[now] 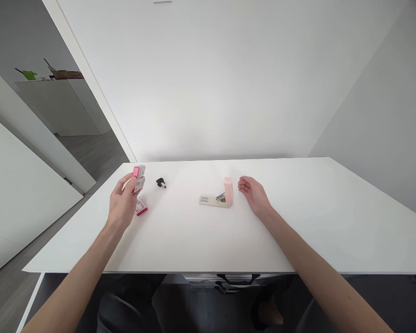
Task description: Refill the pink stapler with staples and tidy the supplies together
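My left hand (123,203) is raised over the left part of the white table (298,231) and grips a small pink-and-white staple box (138,178) between thumb and fingers. A second pink box (141,206) lies on the table just below that hand. A pink stapler (220,196) lies in the middle, swung open with its top standing upright. My right hand (253,192) rests on the table just right of the stapler, palm turned inward, fingers loosely apart and holding nothing.
A small black object (161,183) lies on the table between the boxes and the stapler. A white wall stands behind the table. A white cabinet (58,104) with clutter on top is at far left. A black chair frame (235,280) shows below the front edge.
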Motion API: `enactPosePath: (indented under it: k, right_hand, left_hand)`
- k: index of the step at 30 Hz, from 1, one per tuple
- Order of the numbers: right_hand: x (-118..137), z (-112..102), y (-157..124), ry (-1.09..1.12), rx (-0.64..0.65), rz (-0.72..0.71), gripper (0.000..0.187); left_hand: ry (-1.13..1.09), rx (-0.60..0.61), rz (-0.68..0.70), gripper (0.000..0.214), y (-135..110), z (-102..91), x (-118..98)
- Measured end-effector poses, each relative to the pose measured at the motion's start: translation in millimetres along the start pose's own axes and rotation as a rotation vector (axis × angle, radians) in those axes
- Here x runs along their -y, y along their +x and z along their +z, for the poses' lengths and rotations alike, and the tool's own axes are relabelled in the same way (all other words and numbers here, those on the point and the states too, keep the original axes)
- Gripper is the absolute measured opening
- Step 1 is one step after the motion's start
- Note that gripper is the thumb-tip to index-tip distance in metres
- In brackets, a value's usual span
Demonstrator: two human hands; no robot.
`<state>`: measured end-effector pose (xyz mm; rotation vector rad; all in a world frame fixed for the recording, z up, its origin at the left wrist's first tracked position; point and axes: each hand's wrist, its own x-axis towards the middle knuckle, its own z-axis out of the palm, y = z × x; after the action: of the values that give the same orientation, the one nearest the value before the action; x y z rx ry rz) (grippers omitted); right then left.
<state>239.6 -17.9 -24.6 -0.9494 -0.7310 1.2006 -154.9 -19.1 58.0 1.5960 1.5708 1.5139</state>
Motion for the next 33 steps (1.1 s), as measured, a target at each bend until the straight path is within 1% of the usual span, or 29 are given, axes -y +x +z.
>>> enactPosePath:
  k: [3,5,8,10,12,14,18,21,23,25,26,27,28,30,32,33]
  right_hand:
    - [-0.2,-0.2,-0.2,-0.006,0.001,0.002,0.022]
    - [-0.4,0.0,-0.7,-0.008,0.004,0.0,0.022]
    - [0.0,0.5,-2.0,-0.01,0.008,-0.001,0.021]
    - [0.4,0.8,-2.8,-0.011,0.009,-0.003,0.021]
    - [0.6,0.8,-3.1,-0.012,0.01,-0.004,0.022]
    - [0.6,0.5,-3.1,-0.013,0.011,-0.005,0.022]
    - [-0.1,-0.5,-2.6,-0.012,0.013,-0.005,0.023]
    - [-0.9,-1.0,-2.2,-0.008,0.019,-0.003,0.023]
    - [-1.4,-1.3,-2.2,-0.004,0.024,-0.001,0.022]
    - [-1.8,-1.6,-2.4,-0.001,0.026,0.0,0.021]
    - [-1.9,-1.7,-2.5,0.001,0.026,0.0,0.021]
    - [-1.9,-1.9,-2.7,0.001,0.026,0.0,0.021]
    - [-1.9,-1.9,-2.9,0.002,0.025,0.001,0.021]
    - [-1.8,-1.8,-3.3,0.0,0.023,0.001,0.02]
    - [-1.6,-1.1,-3.8,-0.004,0.016,-0.003,0.02]
    - [-1.5,-0.6,-4.2,-0.008,0.011,-0.005,0.02]
  left_hand:
    - [0.198,0.165,0.038,0.056,-1.3,-2.1,4.5]
    - [0.327,0.226,0.027,0.061,-2.4,-2.0,12.5]
    - [0.45,0.27,-0.001,0.069,-2.1,-0.7,28.0]
    - [0.555,0.299,-0.03,0.078,-0.8,-1.0,37.2]
    - [0.653,0.298,-0.046,0.089,0.3,-4.0,43.9]
    - [0.708,0.292,-0.031,0.096,0.4,-10.4,48.5]
    - [0.72,0.289,-0.032,0.096,-5.3,-32.5,54.3]
    - [0.68,0.233,-0.071,0.09,-13.5,-50.1,53.6]
    - [0.568,0.172,-0.133,0.085,-19.5,-57.4,48.0]
    - [0.353,0.112,-0.191,0.074,-25.5,-59.3,37.6]
    - [0.246,0.093,-0.198,0.069,-28.6,-58.2,31.2]
    - [0.166,0.076,-0.174,0.064,-31.9,-55.8,24.3]
    - [0.14,0.078,-0.125,0.061,-35.6,-52.3,17.3]
    - [0.214,0.104,0.042,0.062,-44.1,-42.7,4.4]
    - [0.314,0.186,0.217,0.068,-54.0,-30.7,-5.8]
    - [0.345,0.24,0.283,0.069,-59.5,-24.1,-9.7]
